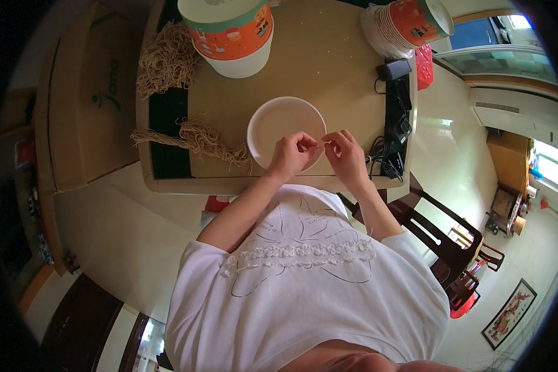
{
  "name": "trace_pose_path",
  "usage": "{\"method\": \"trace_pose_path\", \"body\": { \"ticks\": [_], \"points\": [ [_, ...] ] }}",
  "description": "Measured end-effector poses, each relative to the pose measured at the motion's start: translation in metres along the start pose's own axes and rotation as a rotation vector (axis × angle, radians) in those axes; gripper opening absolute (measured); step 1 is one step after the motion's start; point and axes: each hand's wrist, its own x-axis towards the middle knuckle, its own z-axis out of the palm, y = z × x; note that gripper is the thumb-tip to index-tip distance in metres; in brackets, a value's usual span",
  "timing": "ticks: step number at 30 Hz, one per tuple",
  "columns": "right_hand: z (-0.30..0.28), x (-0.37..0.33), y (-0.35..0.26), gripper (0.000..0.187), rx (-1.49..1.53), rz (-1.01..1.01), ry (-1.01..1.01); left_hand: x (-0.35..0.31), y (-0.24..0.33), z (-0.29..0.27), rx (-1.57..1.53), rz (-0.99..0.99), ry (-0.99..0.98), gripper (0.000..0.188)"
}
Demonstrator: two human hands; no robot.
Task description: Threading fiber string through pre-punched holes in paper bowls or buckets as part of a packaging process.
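Both hands meet over the near right part of a round white bowl, close to the table's near edge. My left hand is closed in a pinch above the bowl. Facing it, my right hand pinches too, its fingertips almost touching the left ones. A tiny pale bit shows between the fingertips, too small to name. Left of the bowl lies a loose bundle of tan, string-like strands, one end trailing to the table's left edge. A larger heap of similar strands sits farther back.
Behind the bowl stands a large orange, green and white paper tub. A stack of orange paper bowls in plastic lies at the back right. Black adapters and cables line the right edge. A cardboard box stands left; a dark wooden chair right.
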Motion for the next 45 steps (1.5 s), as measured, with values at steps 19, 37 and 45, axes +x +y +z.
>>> {"method": "trace_pose_path", "body": {
  "ticks": [19, 37, 45],
  "points": [
    [-0.002, -0.009, 0.004, 0.008, -0.179, -0.163, 0.000, 0.010, -0.003, -0.011, -0.471, -0.469, -0.271, 0.015],
    [0.002, -0.026, 0.003, 0.012, -0.147, -0.288, 0.037, 0.013, -0.004, -0.011, -0.852, -0.760, -0.557, 0.012],
    [0.000, -0.034, 0.003, 0.010, -0.191, -0.294, 0.068, 0.014, -0.024, -0.009, -0.844, -0.760, -0.538, 0.010]
  ]
}}
